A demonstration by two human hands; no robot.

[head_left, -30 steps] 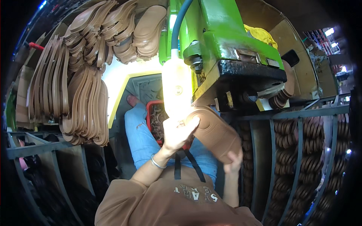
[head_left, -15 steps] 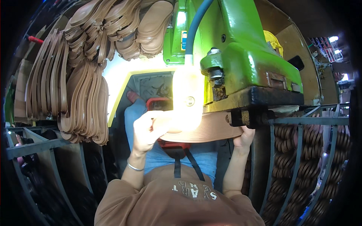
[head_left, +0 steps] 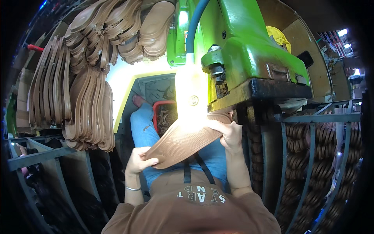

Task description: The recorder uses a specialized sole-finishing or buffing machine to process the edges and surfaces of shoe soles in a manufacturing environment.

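Brown shoe sole [head_left: 183,142], tread side toward the camera, sits slanted across the middle of the head view, its far end pushed up under the green machine [head_left: 249,50] where a bright lamp [head_left: 191,97] washes it out. Left hand [head_left: 138,160] has the near, lower end: fingers curled over the edge, thumb underneath, a firm pinch on the sole. A thin bracelet [head_left: 132,188] rings that wrist. Right hand [head_left: 230,132] is up at the far end, fingers wrapped over the sole's rim right beside the machine's dark lower block [head_left: 272,91], gripping it too. So 2 hands, 1 sole, held between the person's chest and the machine.

Around it: a blue hose [head_left: 193,25] runs down the machine's front. To the left, racks of matching brown soles [head_left: 78,101] hang in thick bunches, more fanned out overhead [head_left: 128,27]. On the right, stacked dark soles [head_left: 311,156] fill metal shelving. Below the sole, blue trousers [head_left: 144,132] and a red basket [head_left: 163,115] show.
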